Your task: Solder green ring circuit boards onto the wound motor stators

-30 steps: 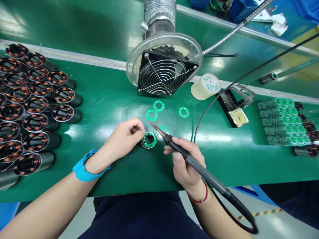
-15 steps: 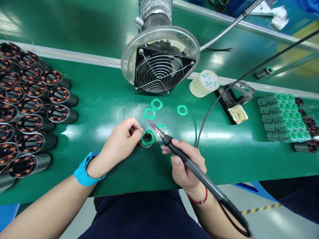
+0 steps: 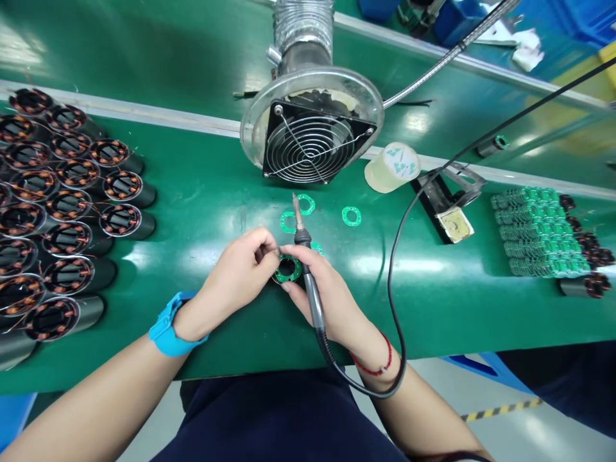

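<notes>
A round green circuit board (image 3: 288, 277) with a dark central hole sits on top of a cylindrical part, seen from above between my hands. My left hand (image 3: 248, 266) is closed in a pinch at the board's upper left edge; whatever is between its fingertips is hidden. With the soldering iron (image 3: 314, 298) tucked in it, my right hand (image 3: 332, 295) reaches to the board's right side, thumb and forefinger around the edge. The iron's tip points up and away from the board, over loose green ring boards (image 3: 306, 205), one of them partly covered by my right hand.
Many wire-wound motor housings (image 3: 115, 186) crowd the left. A fan extractor (image 3: 310, 144) hangs ahead. A tape roll (image 3: 393, 168), an iron stand with a sponge (image 3: 455, 224) and stacked green boards (image 3: 541, 231) stand to the right. The iron's cable loops beside my right forearm.
My right hand has moved left to the board, and the soldering iron has swung from slanting to nearly upright in view. My left hand keeps its pinch at the board's edge.
</notes>
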### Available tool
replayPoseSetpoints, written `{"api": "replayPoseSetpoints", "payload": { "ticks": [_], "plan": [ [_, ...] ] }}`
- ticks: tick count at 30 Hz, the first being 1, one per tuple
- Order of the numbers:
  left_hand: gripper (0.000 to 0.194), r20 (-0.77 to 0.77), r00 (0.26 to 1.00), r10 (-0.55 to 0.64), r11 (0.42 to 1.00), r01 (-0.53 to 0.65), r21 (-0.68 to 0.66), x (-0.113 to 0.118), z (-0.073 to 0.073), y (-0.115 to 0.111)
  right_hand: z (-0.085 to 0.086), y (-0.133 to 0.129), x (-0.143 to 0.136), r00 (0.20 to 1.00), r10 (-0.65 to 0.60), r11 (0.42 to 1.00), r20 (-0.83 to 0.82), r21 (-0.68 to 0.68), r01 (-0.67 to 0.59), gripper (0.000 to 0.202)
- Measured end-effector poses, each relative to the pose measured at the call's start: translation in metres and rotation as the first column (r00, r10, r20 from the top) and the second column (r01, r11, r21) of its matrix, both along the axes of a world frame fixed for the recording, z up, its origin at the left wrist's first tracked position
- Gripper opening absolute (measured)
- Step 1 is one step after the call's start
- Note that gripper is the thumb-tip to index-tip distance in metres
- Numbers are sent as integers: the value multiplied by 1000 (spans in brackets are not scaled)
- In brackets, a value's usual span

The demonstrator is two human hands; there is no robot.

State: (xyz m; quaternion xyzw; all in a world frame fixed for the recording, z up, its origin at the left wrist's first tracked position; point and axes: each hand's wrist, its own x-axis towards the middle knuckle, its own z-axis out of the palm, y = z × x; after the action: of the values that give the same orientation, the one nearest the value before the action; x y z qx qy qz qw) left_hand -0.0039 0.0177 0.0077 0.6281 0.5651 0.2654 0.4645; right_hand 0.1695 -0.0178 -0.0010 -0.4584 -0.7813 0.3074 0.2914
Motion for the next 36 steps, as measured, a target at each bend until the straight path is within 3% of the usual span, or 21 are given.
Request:
{"api": "replayPoseSetpoints", "payload": {
  "ticks": [4,7,12,15,19,24,29,33,36],
  "plan": [
    [18,62,984,-166,976,173,-132,-21,0,1,-3,0,1,999,-27,999,38,39,25,47],
    [11,26,954,-298,948,299,-113,-32,-1,2,-7,0,-1,994,-78,989,77,129,67,45],
    [10,86,977,-193,975,200,-92,-25,-2,2,-11,0,-4,991,-88,973,98,221,64,51],
    [12,180,979,-90,982,117,-146,-16,-2,2,-7,-1,-4,997,-14,960,73,279,-7,53],
    [12,229,972,-43,982,83,-171,-14,-2,2,-2,-2,-3,991,73,928,111,358,-108,51],
    [15,206,978,-30,981,68,-180,-15,-2,2,-1,-3,-3,995,-42,943,91,332,9,41],
    [12,124,992,-14,993,29,-116,-11,-3,-1,-1,-5,-2,983,-94,955,-158,265,134,41],
    [11,55,998,-16,995,21,-100,-11,-4,-3,-3,-11,5,916,-190,943,-353,193,270,30],
    [10,23,999,-28,994,30,-101,-12,-4,-2,-3,-13,9,877,-195,942,-439,164,292,24]
  ]
}}
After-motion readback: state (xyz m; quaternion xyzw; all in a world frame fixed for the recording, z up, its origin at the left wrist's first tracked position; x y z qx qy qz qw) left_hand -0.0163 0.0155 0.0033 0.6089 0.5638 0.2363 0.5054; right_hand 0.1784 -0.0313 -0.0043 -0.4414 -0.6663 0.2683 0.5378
